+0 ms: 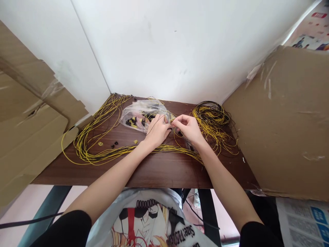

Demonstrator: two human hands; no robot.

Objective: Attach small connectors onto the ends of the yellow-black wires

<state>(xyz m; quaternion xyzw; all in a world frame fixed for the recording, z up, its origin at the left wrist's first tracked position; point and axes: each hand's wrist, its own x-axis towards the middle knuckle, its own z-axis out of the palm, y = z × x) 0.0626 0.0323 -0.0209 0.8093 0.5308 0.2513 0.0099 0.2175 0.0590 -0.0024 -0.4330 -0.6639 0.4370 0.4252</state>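
Observation:
My left hand (pixel 158 131) is closed, its thumb and fingers pinching a thin wire that loops black (pixel 157 116) over its back. Beside it, my right hand (pixel 188 128) pinches thin wire between thumb and index finger, the fingertips of both hands almost meeting. The exact bit in the fingertips is too small to make out. Behind my left hand lies a clear plastic bag (pixel 144 105) with small black and yellow pieces in it. A long bundle of yellow and black wires (pixel 102 156) runs under both forearms.
Coiled yellow and black wires (pixel 210 118) lie at the right of the brown table (pixel 159 175). Loose black pieces (pixel 116 142) and a yellow piece (pixel 135 141) are on the left. Cardboard boxes (pixel 288 130) flank both sides; a white wall (pixel 164 51) stands behind.

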